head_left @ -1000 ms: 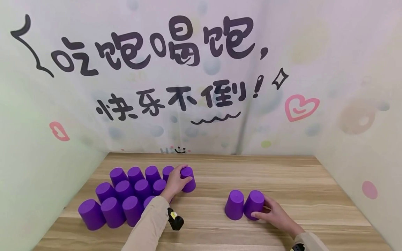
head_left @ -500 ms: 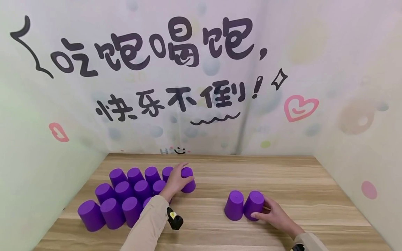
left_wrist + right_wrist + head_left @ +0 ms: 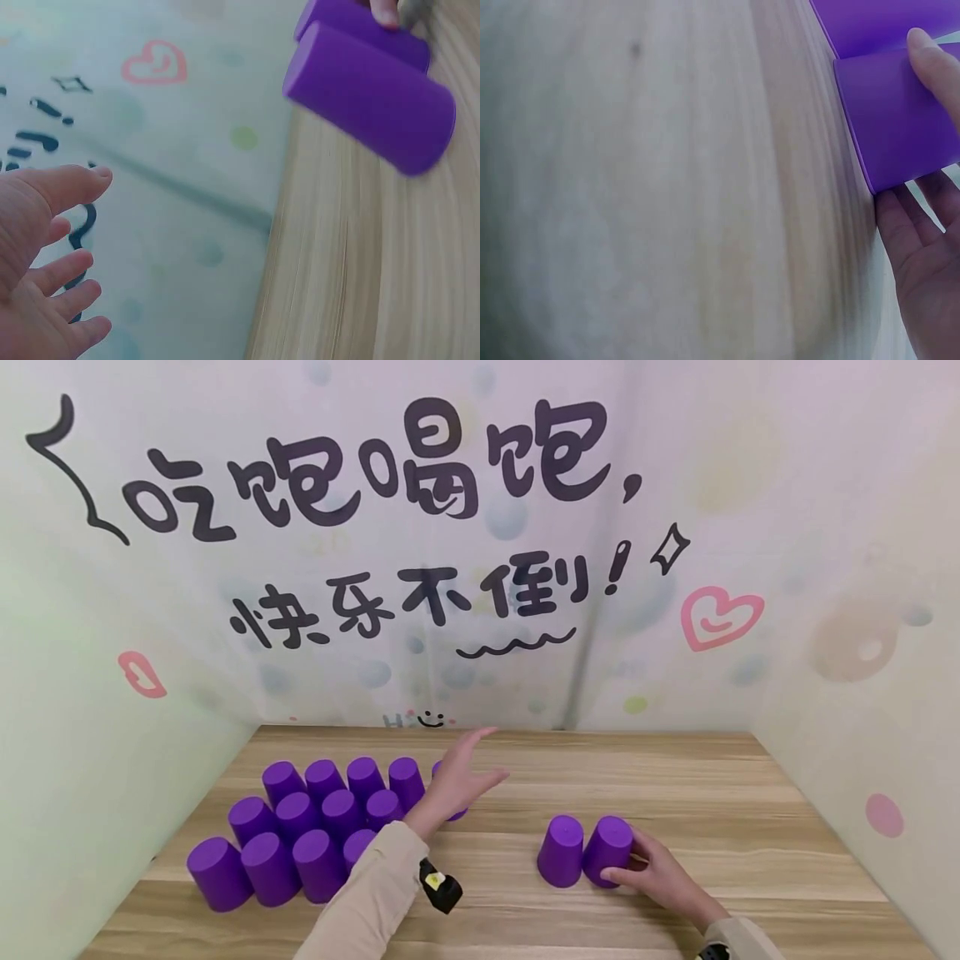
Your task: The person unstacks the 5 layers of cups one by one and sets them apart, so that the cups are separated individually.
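My right hand (image 3: 660, 872) grips an upside-down purple cup (image 3: 608, 852) on the table, thumb at its near side and fingers round its right. Close against its left stands a second purple cup (image 3: 561, 852). In the right wrist view the thumb (image 3: 935, 69) lies on the wall of the gripped cup (image 3: 900, 120). My left hand (image 3: 457, 783) is raised with thumb and fingers spread, holding nothing. Behind it, mostly hidden, stands a single purple cup (image 3: 438, 768). The left wrist view shows the fingers (image 3: 69, 271) apart and the two right-side cups, one of them (image 3: 371, 97) nearer.
Several upside-down purple cups stand in three rows at the left, such as a front-row cup (image 3: 219, 875); my left sleeve (image 3: 367, 893) covers part of the front row. The wooden table (image 3: 510, 902) meets a printed wall (image 3: 510, 693) at the back.
My left hand has let go of the single cup at the end of the back row and moved right and up, its fingers spreading. The right hand has stayed on its cup.
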A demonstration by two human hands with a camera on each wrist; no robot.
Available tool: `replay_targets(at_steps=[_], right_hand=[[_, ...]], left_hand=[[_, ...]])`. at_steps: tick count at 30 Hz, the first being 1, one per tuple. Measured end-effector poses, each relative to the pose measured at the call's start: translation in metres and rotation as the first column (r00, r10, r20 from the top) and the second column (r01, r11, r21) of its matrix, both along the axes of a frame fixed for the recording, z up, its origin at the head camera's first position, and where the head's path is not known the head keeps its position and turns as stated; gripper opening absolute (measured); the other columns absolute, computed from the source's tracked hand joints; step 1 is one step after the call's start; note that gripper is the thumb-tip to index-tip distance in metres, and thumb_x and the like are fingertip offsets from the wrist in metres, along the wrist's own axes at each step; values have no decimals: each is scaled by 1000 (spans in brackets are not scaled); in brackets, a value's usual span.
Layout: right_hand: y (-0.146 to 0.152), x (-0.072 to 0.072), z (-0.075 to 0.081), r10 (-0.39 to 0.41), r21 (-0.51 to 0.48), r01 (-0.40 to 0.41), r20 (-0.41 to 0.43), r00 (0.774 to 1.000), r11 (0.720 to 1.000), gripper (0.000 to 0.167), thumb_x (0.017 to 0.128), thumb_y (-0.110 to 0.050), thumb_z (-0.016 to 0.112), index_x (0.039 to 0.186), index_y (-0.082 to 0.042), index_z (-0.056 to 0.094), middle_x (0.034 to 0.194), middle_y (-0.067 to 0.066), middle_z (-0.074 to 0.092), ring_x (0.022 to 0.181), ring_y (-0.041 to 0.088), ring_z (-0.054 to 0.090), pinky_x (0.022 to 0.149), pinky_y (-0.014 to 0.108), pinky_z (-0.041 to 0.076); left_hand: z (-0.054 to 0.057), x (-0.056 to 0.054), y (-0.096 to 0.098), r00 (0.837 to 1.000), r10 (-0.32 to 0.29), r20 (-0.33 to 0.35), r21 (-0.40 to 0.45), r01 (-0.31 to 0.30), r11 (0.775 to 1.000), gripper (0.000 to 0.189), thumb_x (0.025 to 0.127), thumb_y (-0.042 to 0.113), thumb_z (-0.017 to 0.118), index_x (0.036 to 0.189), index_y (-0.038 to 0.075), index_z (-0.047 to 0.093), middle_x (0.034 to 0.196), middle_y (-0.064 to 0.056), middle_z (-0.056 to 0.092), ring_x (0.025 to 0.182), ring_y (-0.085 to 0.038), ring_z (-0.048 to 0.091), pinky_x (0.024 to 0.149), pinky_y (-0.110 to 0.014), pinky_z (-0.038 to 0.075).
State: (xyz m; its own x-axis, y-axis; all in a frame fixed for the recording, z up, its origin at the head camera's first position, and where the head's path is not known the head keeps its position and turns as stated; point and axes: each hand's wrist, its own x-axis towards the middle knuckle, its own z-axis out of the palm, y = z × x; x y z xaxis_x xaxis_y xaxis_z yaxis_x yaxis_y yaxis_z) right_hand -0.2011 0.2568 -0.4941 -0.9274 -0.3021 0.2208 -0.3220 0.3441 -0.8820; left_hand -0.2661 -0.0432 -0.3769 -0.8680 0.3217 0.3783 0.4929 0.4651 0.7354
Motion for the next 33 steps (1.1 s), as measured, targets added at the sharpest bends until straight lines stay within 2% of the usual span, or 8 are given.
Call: replay_targets(at_steps=[7, 13, 16, 20, 25, 33], right_hand=[[1, 1, 0, 11, -5, -11, -17, 1000, 1000, 61, 75, -9, 69, 124, 11, 38, 109, 29, 52, 91, 3, 56, 76, 23, 49], [0, 1, 1, 15, 1, -15, -18, 1000, 1000, 61, 76, -8, 69, 125, 11, 37, 110, 30, 51, 91, 2, 56, 75, 24, 50], [0, 1, 1, 12, 11, -11, -17, 1000, 1000, 62, 76, -9, 68, 126, 11, 37, 111, 29, 51, 92, 1, 55, 75, 24, 50], [-1, 2, 1, 15, 21, -15, -30, 999, 1000, 62, 76, -10, 68, 126, 11, 37, 110, 28, 52, 92, 2, 55, 75, 24, 50], [-1, 1, 2, 22, 15, -21, -40, 999, 1000, 61, 76, -9, 68, 125, 11, 37, 110, 28, 52, 92, 2, 55, 74, 25, 50], [0, -1, 0, 16, 22, -15, -48, 999, 1000, 62, 76, -9, 69, 126, 10, 37, 110, 28, 52, 91, 3, 56, 74, 24, 50]], left_hand=[[-8, 18, 34, 993, -115, 2, -32, 115, 993, 57, 77, 20, 68, 127, 6, 45, 127, -10, 45, 117, -26, 41, 97, -42, 34], [-32, 33, 60, 980, -192, 44, -112, 196, 974, 56, 78, 25, 68, 127, 9, 46, 124, -6, 47, 115, -21, 43, 96, -34, 37], [-43, 39, 68, 972, -230, 49, -149, 235, 961, 55, 77, 26, 69, 125, 8, 48, 120, -5, 50, 108, -18, 48, 90, -27, 41], [-53, 44, 73, 966, -246, 74, -176, 256, 951, 53, 75, 25, 70, 122, 8, 52, 114, -5, 53, 99, -13, 52, 82, -20, 43], [-61, 44, 75, 962, -237, 133, -138, 254, 957, 51, 76, 22, 70, 122, 11, 52, 117, -4, 53, 100, -14, 52, 82, -21, 44], [-71, 42, 75, 962, -241, 130, -83, 252, 964, 54, 74, 18, 72, 123, 12, 50, 117, -4, 54, 100, -13, 54, 82, -22, 44]])
